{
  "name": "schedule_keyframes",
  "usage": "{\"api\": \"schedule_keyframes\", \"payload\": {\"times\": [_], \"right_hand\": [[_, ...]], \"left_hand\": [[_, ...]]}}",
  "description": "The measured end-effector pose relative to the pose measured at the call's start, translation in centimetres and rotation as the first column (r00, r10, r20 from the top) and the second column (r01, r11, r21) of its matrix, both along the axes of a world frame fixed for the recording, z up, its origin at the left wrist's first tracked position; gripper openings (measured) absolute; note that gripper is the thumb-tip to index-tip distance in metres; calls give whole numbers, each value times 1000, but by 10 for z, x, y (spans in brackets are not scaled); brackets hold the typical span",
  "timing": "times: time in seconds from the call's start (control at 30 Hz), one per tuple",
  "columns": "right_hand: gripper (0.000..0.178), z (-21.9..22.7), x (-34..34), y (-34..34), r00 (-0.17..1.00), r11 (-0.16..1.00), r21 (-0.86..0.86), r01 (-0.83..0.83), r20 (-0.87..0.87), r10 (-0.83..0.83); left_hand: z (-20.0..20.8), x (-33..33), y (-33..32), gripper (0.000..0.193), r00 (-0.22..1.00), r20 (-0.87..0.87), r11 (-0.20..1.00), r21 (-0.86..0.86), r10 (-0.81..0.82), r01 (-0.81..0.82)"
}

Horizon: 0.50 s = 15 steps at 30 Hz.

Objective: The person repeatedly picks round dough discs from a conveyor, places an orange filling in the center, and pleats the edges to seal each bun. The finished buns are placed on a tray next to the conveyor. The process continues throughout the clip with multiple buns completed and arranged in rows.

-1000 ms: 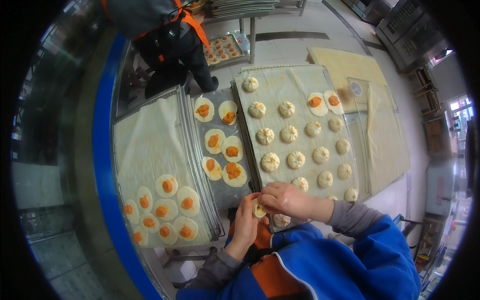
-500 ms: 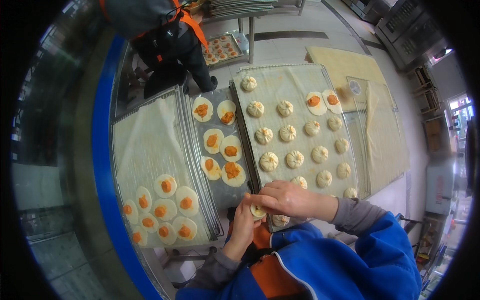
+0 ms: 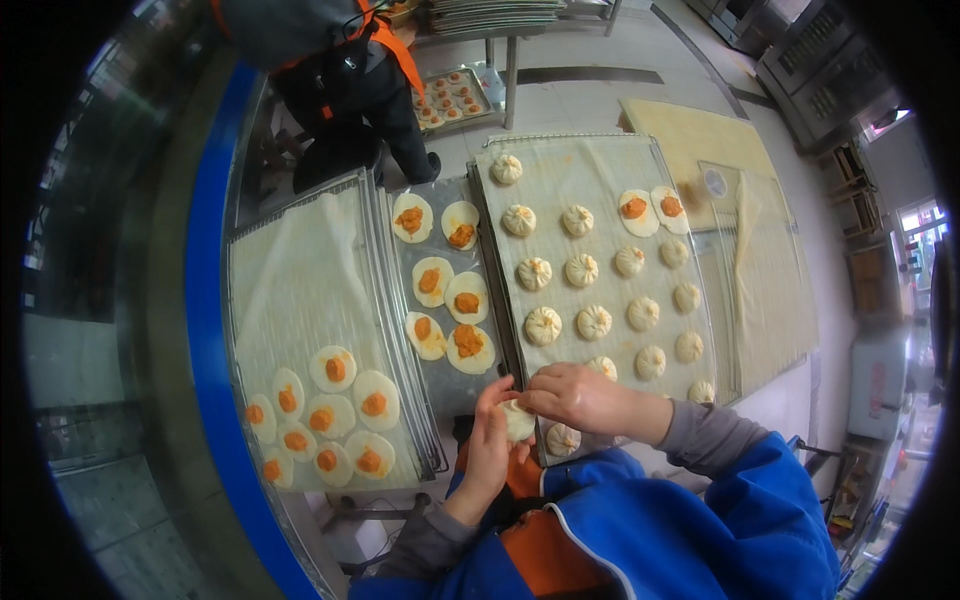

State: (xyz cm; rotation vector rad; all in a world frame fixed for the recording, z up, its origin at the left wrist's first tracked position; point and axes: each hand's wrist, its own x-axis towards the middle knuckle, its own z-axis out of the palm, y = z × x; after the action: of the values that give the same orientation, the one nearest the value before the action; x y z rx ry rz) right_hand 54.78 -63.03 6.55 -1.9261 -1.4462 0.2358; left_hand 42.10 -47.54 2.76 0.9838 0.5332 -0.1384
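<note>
Both hands, the left hand (image 3: 490, 440) and right hand (image 3: 572, 396), pinched one bun (image 3: 517, 420) at the tray (image 3: 610, 165) edge. Many buns (image 3: 594, 321) sat closed; many open dough rounds (image 3: 448, 300) waited.

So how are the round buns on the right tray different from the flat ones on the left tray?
The buns on the right tray are pinched shut into plump balls with pleated tops, their filling hidden. The flat rounds on the left tray lie open, each with an orange dollop showing in the middle. The flat rounds also spread wider. Both are pale dough resting on lined trays.
</note>
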Motion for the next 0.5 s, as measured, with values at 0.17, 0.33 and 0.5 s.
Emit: {"api": "schedule_keyframes", "payload": {"times": [0.17,0.33,0.5], "right_hand": [[25,-2,-6,3,984,999,28,40,-174,-34],[19,-3,-12,10,957,996,63,64,-286,-44],[19,-13,-16,14,971,997,63,48,-239,-31]], "left_hand": [[-10,-5,12,56,988,18,975,163,-155,150],[-13,-10,20,58,992,80,991,-85,-97,104],[-8,-7,33,57,974,29,969,-100,-226,227]]}}
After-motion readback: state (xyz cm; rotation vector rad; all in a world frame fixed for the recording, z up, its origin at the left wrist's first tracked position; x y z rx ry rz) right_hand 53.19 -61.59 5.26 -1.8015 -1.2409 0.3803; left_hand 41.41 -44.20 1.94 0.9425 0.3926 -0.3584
